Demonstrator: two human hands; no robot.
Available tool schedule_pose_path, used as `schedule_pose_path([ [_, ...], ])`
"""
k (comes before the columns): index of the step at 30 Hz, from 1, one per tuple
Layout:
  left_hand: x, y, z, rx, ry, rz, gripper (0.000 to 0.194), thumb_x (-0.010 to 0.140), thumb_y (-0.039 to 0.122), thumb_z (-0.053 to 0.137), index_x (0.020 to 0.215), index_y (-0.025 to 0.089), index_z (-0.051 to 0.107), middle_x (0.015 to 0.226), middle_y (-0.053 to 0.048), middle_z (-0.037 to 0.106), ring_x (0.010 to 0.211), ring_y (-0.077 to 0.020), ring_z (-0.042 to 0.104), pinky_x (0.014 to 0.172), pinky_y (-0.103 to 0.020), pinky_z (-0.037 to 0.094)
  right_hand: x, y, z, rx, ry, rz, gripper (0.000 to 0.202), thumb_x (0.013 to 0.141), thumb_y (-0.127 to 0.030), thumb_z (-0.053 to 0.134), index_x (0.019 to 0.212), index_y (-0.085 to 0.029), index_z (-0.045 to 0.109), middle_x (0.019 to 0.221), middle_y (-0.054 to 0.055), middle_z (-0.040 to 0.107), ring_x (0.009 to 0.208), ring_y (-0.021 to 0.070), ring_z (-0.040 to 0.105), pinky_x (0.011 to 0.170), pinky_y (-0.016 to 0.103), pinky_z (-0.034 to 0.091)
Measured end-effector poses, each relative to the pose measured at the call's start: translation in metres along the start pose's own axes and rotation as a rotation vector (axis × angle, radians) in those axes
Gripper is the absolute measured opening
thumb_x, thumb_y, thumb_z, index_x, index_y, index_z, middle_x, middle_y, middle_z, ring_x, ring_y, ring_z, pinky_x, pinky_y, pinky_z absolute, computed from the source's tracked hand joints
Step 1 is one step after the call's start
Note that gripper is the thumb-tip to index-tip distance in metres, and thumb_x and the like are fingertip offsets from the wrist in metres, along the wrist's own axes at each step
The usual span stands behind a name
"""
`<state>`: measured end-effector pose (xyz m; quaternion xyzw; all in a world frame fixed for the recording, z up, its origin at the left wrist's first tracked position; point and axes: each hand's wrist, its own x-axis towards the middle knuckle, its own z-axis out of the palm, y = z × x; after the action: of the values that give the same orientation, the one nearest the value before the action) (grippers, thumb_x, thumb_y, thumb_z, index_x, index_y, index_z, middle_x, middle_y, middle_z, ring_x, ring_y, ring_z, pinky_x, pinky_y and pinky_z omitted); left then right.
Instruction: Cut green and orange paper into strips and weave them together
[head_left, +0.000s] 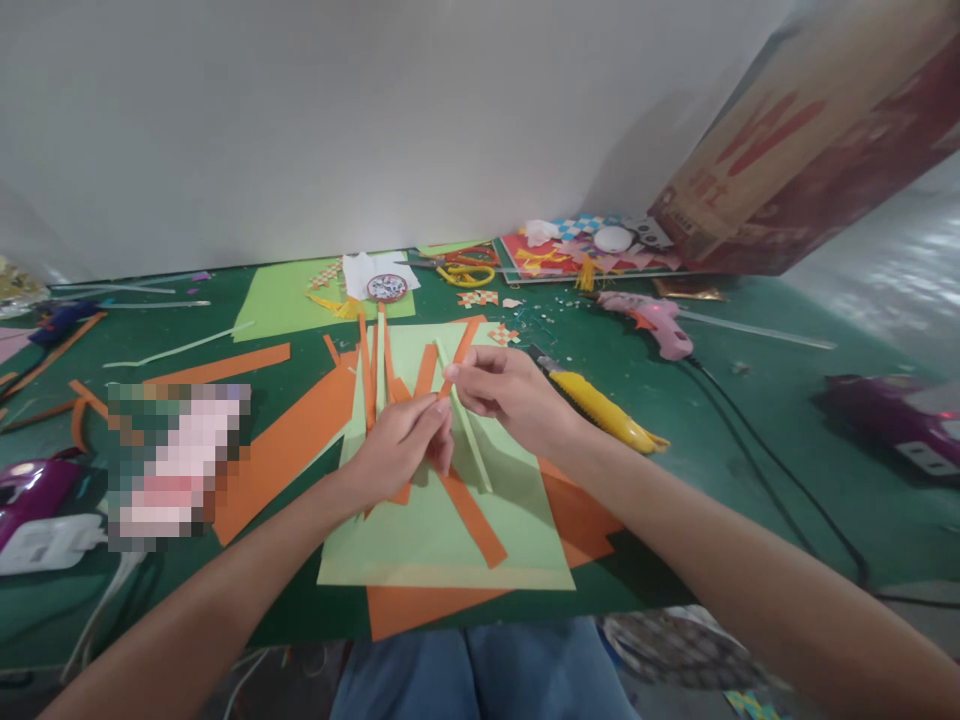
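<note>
An orange paper strip [466, 342] slants between my two hands, above a light green paper sheet [517, 540]. My left hand [405, 440] pinches its lower end, fingers curled under. Just up and to the right, my right hand [506, 390] grips the same strip between thumb and forefinger. Beneath the hands a pale green strip [474, 455] and another orange strip [475, 520] lie on the sheet. More orange strips [367, 370] rest at the sheet's left side, partly hidden by my left hand.
Right of the hands lie a yellow utility knife [607, 410] and a pink glue gun [652, 320] with its cord. Yellow-handled scissors [469, 275] and a round patterned piece [387, 288] sit at the back. Orange sheets [292, 440] and a blurred-out phone-like object [180, 460] are left.
</note>
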<state>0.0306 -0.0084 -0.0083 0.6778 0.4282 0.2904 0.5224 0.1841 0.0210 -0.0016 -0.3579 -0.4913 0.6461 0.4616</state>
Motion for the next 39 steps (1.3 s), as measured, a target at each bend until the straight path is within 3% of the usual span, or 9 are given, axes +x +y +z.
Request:
schedule_pose_path([
  [7,0.0,0.0021,0.0003,0.009,0.027,0.008,0.032,0.094,0.029,0.03,0.065,0.02,0.042,0.049,0.003,0.055,0.05,-0.0104,0.053,0.056,-0.023,0.043,-0.0006,0.0005,-0.0011,-0.087,-0.118,0.066,0.034,0.063,-0.043,0.075,0.057,-0.017,0.054,0.043,-0.006,0.046,0.041,0.0052,0.036,0.042,0.024,0.021],
  [20,0.0009,-0.0015,0.0003,-0.002,-0.017,0.003,0.033,0.094,0.03,0.031,0.064,0.02,0.04,0.05,0.004,0.055,0.049,-0.0095,0.052,0.056,-0.021,0.043,0.0002,-0.0016,-0.0026,-0.05,-0.041,0.012,0.041,0.063,-0.043,0.076,0.052,-0.019,0.045,0.04,-0.008,0.039,0.039,0.0046,0.034,0.043,0.025,0.02],
  [27,0.0002,-0.0005,0.0001,0.003,0.035,0.012,0.031,0.094,0.028,0.031,0.065,0.02,0.041,0.051,0.004,0.055,0.05,-0.0099,0.054,0.056,-0.022,0.042,-0.0013,-0.0023,0.0008,-0.068,-0.112,0.063,0.033,0.062,-0.039,0.077,0.057,-0.017,0.052,0.043,-0.006,0.046,0.041,0.005,0.037,0.041,0.024,0.022],
  [39,0.0002,-0.0022,-0.0002,-0.005,-0.001,0.021,0.033,0.095,0.03,0.032,0.065,0.02,0.04,0.05,0.004,0.055,0.05,-0.0099,0.053,0.056,-0.022,0.042,0.0013,-0.0003,-0.0038,-0.033,-0.044,0.004,0.035,0.063,-0.038,0.076,0.056,-0.018,0.048,0.041,-0.008,0.042,0.04,0.0048,0.038,0.042,0.023,0.022],
])
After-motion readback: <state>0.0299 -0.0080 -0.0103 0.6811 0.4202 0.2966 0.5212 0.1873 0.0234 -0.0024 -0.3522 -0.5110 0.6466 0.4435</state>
